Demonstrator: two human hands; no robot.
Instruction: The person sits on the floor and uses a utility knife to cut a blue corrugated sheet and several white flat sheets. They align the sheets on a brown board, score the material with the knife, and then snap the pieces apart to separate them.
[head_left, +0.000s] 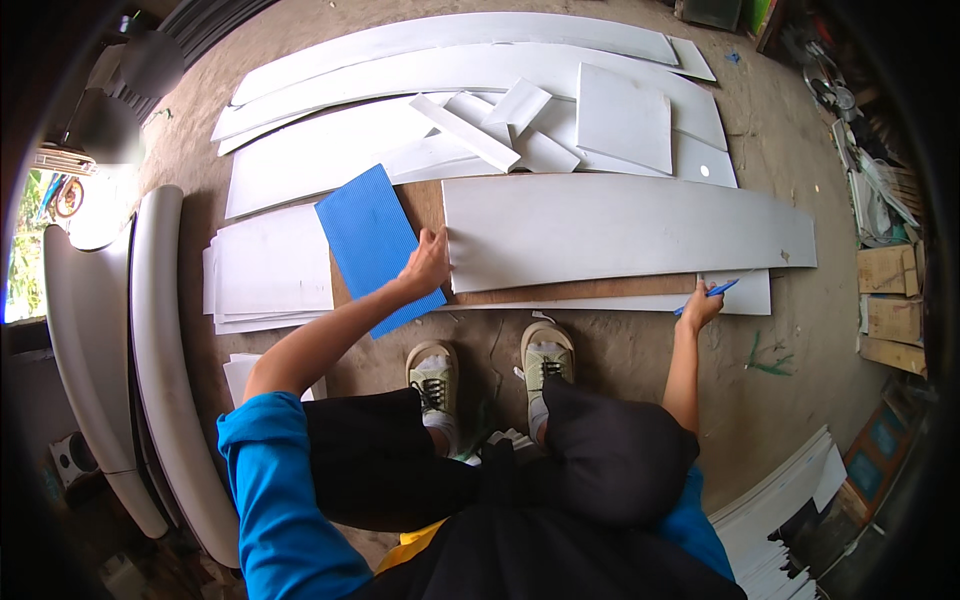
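A long white sheet (620, 225) lies crosswise before me, partly over a brown board (580, 291). At its left end my left hand (427, 264) has its fingers closed on the edge, the wrist passing over a blue ribbed sheet (368, 235). That blue sheet lies tilted, its lower corner near my feet. By the white sheet's lower edge, toward the right, my right hand (701, 305) is closed around a blue pen (718, 289), fingertips touching the edge. Another white sheet (745, 290) shows from underneath there.
Long white panels (470, 75) lie beyond, topped with loose offcuts (465, 131) and a squarish white piece (623, 118). Stacked white sheets (272, 262) sit at the left. Tall curved white panels (165, 350) stand further left. Wooden boxes (888, 270) line the right side; white strips (785, 490) lie lower right.
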